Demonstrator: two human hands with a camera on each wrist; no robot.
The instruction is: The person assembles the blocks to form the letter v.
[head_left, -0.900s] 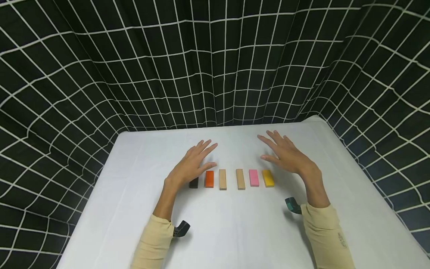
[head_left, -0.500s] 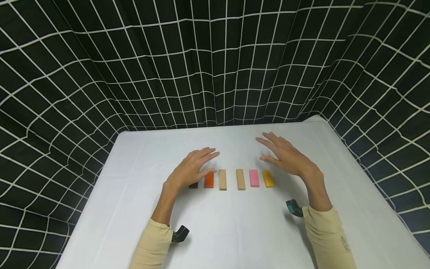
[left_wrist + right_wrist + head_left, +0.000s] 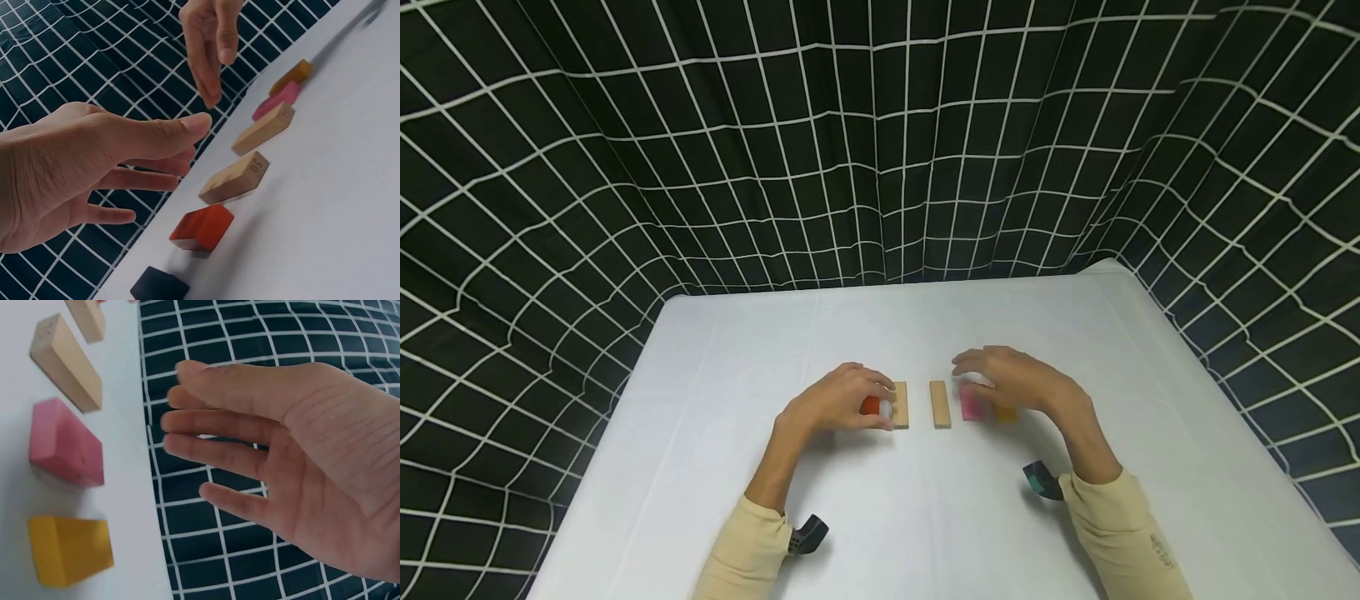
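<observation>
In the head view my left hand [image 3: 831, 402] is low over the left end of a row of small blocks, thumb and fingers apart. An orange block [image 3: 870, 406] shows in that gap, and the fingertips are at the left wooden block [image 3: 901, 407]. The black block [image 3: 159, 285] is hidden beneath the hand in the head view but shows in the left wrist view. My right hand [image 3: 1018, 379] hovers over the pink block [image 3: 971, 407] and yellow block [image 3: 1006, 414], fingers loosely bent, thumb crossing above the pink one. Between the hands lies a second wooden block [image 3: 940, 405].
A white cloth [image 3: 887, 517] covers the table. Dark curtains with a white grid [image 3: 880, 167] surround its back and sides. Each wrist carries a small dark camera [image 3: 808, 535] that juts inward above the cloth.
Both hands have come down toward the blocks, their fingers bending more. My left hand has shifted a little right, and my right hand has drawn nearer to me. The blocks stay in their row.
</observation>
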